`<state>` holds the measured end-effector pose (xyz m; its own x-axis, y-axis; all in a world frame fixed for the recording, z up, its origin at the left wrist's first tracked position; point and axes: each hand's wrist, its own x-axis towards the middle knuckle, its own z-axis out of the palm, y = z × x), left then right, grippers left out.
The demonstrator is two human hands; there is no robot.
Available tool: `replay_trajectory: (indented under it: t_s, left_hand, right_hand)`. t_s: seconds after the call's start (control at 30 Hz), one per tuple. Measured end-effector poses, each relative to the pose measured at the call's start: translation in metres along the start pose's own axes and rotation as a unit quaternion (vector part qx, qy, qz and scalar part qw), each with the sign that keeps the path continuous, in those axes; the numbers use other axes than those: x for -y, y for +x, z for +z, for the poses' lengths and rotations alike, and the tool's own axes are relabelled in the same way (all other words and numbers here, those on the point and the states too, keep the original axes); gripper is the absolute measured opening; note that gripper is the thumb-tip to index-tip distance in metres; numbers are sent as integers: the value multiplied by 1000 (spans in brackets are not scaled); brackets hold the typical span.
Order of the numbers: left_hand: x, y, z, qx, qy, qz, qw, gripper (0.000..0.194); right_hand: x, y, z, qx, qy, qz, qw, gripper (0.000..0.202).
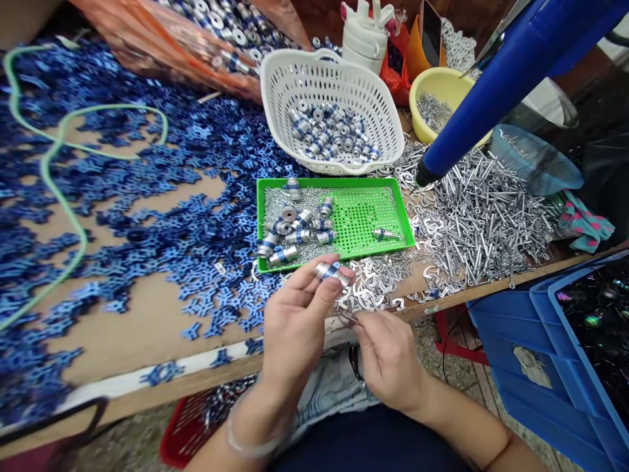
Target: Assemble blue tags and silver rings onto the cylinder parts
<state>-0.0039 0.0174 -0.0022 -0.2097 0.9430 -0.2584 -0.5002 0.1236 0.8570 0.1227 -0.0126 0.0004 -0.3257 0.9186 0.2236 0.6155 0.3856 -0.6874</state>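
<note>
A: What's in the left hand?

B: A silver cylinder with a blue band, gripped between thumb and fingers, lying roughly sideways just off the near rim of the green tray.

A: And the right hand?

B: Thumb and finger pinched together on a thin metal piece, just below the cylinder. Most of it is hidden, so I can't tell what it is, or whether the two touch.

A: What's in the tray?

B: More such cylinders, mostly at the left, some tilted, among tiny metal bits. One slimmer part lies apart at the right.

A: Around it?

B: Behind, a white basket with cylinders inside; left, blue pieces strewn over the table; right, a heap of metal pins; nearer, flat curved clips.
</note>
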Motion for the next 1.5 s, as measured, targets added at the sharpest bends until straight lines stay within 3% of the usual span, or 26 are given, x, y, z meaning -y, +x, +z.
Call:
replay_trajectory:
  t_s: [0.13, 0.23, 0.43, 0.5, 0.57, 0.63, 0.7, 0.77, 0.8, 0.83, 0.87, 0.97, 1.0, 1.07, 1.13, 1.23, 1.27, 1.33, 1.4, 1.43, 1.5]
  left_hand:
    - [-7, 10, -2, 85, -135, -162, 974, 36]
    - [-8, 9, 0, 96, -168, -220, 956, 37]
    - [-5, 1, 5, 89, -128, -179, 971, 32]
    - [-3, -2, 4, 90, -95, -140, 982, 29]
    - [-3, -6, 2, 108, -51, -86, 989, 26]
    - [-3, -10, 0, 131, 4, -27, 991, 27]
    - [-4, -13, -3, 144, 50, 28, 988, 30]
    - [-4, -16, -4, 145, 81, 65, 984, 32]
    - [-4, -17, -4, 142, 96, 75, 982, 33]
    - [-4, -17, -4, 139, 113, 80, 981, 33]
    - [-4, -17, -4, 135, 130, 80, 979, 32]
    - [-6, -14, -4, 129, 158, 84, 975, 30]
    - [-7, -12, -5, 112, 156, 92, 977, 28]
    - [-10, -7, -7, 46, 155, 131, 978, 28]
    - [-10, -4, -10, 17, 192, 182, 964, 31]
    - [-2, -4, -15, 122, 308, 252, 909, 56]
    - [1, -4, -16, 160, 339, 274, 886, 66]
    - [7, -4, -17, 206, 375, 320, 845, 77]
    - [10, -1, -18, 241, 410, 351, 806, 79]
    - [11, 0, -17, 253, 430, 362, 788, 79]
    - [11, 4, -18, 259, 465, 374, 760, 80]
  right_hand:
    - [1, -4, -9, -13, 114, 93, 989, 20]
    - [4, -1, -16, -45, 88, 85, 991, 18]
    - [11, 9, -18, -59, -6, 34, 998, 9]
    - [12, 10, -18, -54, 8, 46, 997, 9]
    - [11, 9, -17, -43, 93, 100, 990, 7]
    - [9, 10, -17, -9, 276, 183, 944, 5]
    - [6, 12, -17, 56, 483, 266, 832, 12]
    - [5, 15, -15, 113, 609, 317, 718, 20]
    - [5, 16, -13, 120, 632, 326, 693, 22]
    - [5, 16, -11, 106, 629, 325, 698, 22]
    - [6, 14, -8, 75, 605, 311, 729, 21]
    - [7, 5, -1, -23, 432, 217, 875, 16]
    - [5, 1, 0, -32, 372, 191, 908, 14]
    - [1, -5, 0, -13, 331, 188, 925, 12]
    - [-6, -5, -3, 25, 420, 246, 873, 15]
    - [-15, 5, -8, 78, 608, 327, 719, 32]
    - [-18, 9, -9, 96, 644, 339, 679, 39]
    - [-20, 14, -9, 126, 679, 356, 629, 42]
    - [-21, 16, -5, 134, 688, 373, 607, 35]
    - [-22, 15, -5, 122, 683, 382, 611, 32]
    - [-28, 15, -10, 68, 636, 385, 666, 31]
